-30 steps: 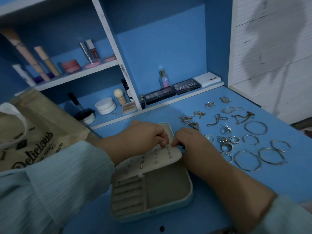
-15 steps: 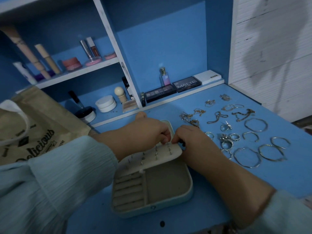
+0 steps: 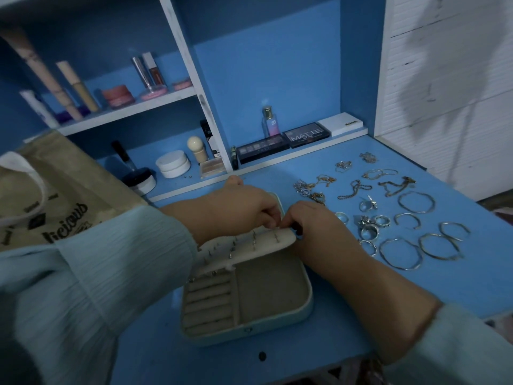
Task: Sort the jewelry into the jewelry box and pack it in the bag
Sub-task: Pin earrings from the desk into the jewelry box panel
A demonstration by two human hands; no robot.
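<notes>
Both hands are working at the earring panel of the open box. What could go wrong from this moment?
1. The left hand and right hand pinch at the top edge of the earring panel; a tiny stud or backing could slip and be hard to find in the dim light.
2. The right forearm lies close to the rings and bangles on the desk; pulling back carelessly might sweep them.

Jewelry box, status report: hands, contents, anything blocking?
Left hand and right hand pinch at earring panel. Jewelry box open, ring rolls and tray bare. Bangles, rings, chains out on desk. Nothing blocking.
</notes>
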